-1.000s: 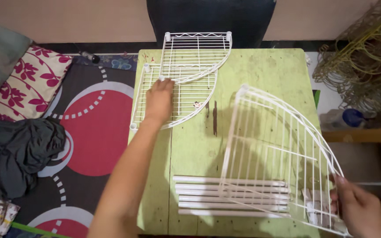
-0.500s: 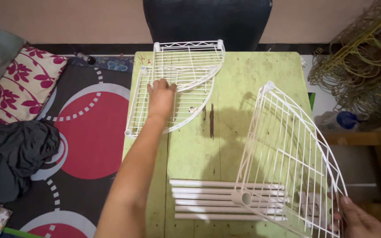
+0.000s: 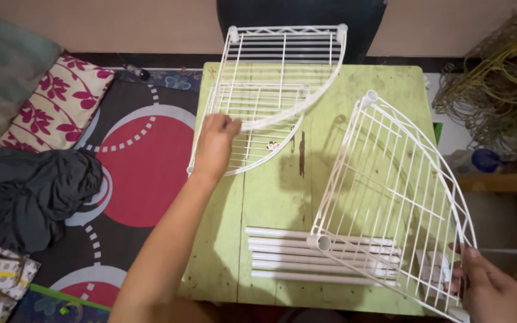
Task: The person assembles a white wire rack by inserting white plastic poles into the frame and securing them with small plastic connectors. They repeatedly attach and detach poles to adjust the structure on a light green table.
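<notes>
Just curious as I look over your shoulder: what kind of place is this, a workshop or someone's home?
Most likely a room at home: a low green wooden table stands on a patterned red-circle rug, with a floral cushion and heaped dark clothing on the floor.

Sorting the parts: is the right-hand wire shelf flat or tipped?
Tipped: the right hand holds the wire shelf raised at an angle over the white tubes.

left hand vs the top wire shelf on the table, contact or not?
Touching. The head view shows the left hand with its fingers on the curved front rim of the upper white wire shelf, with no gap visible between them.
</notes>
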